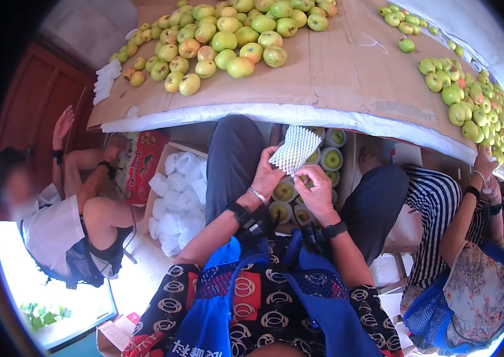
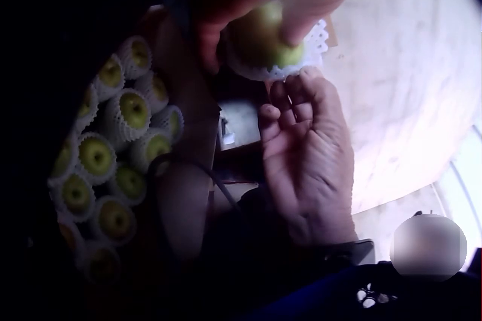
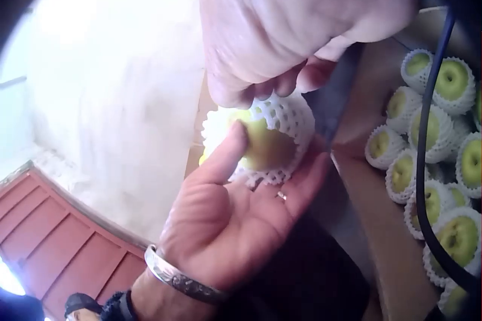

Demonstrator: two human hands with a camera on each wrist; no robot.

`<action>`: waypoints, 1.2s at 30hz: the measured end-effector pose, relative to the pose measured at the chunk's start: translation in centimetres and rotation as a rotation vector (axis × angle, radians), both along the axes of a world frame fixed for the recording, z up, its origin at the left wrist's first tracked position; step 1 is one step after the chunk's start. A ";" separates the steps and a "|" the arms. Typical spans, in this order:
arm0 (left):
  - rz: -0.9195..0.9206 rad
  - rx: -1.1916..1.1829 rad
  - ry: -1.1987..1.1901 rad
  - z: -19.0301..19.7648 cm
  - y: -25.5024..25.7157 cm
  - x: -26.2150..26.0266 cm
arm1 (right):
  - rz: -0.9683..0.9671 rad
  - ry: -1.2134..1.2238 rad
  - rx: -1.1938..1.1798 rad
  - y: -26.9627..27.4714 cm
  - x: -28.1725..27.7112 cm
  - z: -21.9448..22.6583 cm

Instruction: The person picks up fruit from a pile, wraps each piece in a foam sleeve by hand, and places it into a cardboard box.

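Note:
My left hand (image 1: 268, 177) holds a green apple (image 3: 267, 144) partly wrapped in a white foam net (image 1: 297, 149), its thumb lying on the bare skin of the fruit in the right wrist view. Opposite it, the curled fingers of my right hand (image 1: 316, 191) pinch the edge of the net. Most of the apple is hidden by the net in the head view. Just below both hands, between the knees, several net-wrapped apples (image 1: 332, 158) sit in rows in a cardboard box (image 3: 361, 223).
A cardboard-covered table (image 1: 335, 77) ahead bears a heap of loose apples (image 1: 225, 40), with another heap (image 1: 472, 107) at right. Left of my knee stands a box of white foam nets (image 1: 177, 184). People sit on both sides, one person (image 1: 55, 220) at left.

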State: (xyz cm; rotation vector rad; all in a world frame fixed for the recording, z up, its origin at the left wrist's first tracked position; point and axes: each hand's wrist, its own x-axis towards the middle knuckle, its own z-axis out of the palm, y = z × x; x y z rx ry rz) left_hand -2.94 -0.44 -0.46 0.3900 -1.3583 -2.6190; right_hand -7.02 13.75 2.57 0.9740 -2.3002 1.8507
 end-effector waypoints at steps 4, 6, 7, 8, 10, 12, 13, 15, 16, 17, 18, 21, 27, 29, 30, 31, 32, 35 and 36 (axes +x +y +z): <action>0.046 -0.051 0.003 -0.3 0.1 -0.5 | -0.027 -0.037 0.078 0.1 0.2 -0.8; 0.123 -0.132 0.028 -0.5 0.2 -0.5 | -0.038 -0.172 0.163 0.7 0.2 -0.2; 0.126 -0.132 0.027 -0.7 0.2 -0.5 | -0.034 -0.172 0.163 0.6 0.2 0.3; 0.149 -0.320 -0.007 -0.9 0.3 -0.5 | -0.035 -0.271 0.096 0.4 0.3 0.8; 0.165 -0.506 -0.044 0.5 0.7 -0.3 | -0.041 -0.372 0.029 0.1 0.5 0.1; 0.220 -1.111 -0.131 2.0 1.0 0.0 | -0.009 -0.524 -0.075 -0.3 0.7 -2.1; 0.224 -1.140 -0.076 2.1 1.0 -0.1 | 0.020 -0.654 -0.228 -0.4 0.7 -2.5; 0.191 -1.190 -0.031 2.3 0.8 -0.1 | 0.024 -0.686 -0.319 -0.5 0.3 -3.0; 0.156 -1.236 0.015 2.5 0.7 0.0 | 0.025 -0.718 -0.409 -0.5 0.2 -3.2; 0.150 -1.307 0.037 2.6 0.5 0.1 | 0.019 -0.753 -0.434 -0.4 0.0 -3.4; 0.147 -1.304 0.037 3.2 0.5 0.2 | 0.016 -0.753 -0.432 -0.4 0.0 -3.5; 0.128 -1.390 0.153 4.2 0.4 0.3 | -0.015 -0.676 -0.403 -0.5 0.1 -3.6; 0.078 -1.291 0.263 4.9 0.1 0.6 | -0.012 -0.766 -0.471 -0.2 0.2 -2.7; 0.213 -1.258 0.292 4.3 0.1 0.6 | 0.000 -0.756 -0.554 -0.3 0.2 -2.3; 0.213 -1.258 0.292 4.5 0.2 0.7 | 0.000 -0.756 -0.554 -0.3 0.2 -2.3; 0.218 -1.255 0.265 4.7 0.3 0.9 | 0.019 -0.777 -0.534 -0.3 0.2 -2.3; 0.224 -1.253 0.237 4.8 0.3 0.9 | 0.039 -0.798 -0.514 -0.4 0.2 -2.2; 0.288 -1.417 0.282 4.8 -0.1 0.8 | 0.031 -0.892 -0.514 -0.6 0.7 -1.8; 0.287 -1.417 0.282 4.7 -0.1 0.8 | 0.030 -0.892 -0.514 -0.8 0.7 -2.0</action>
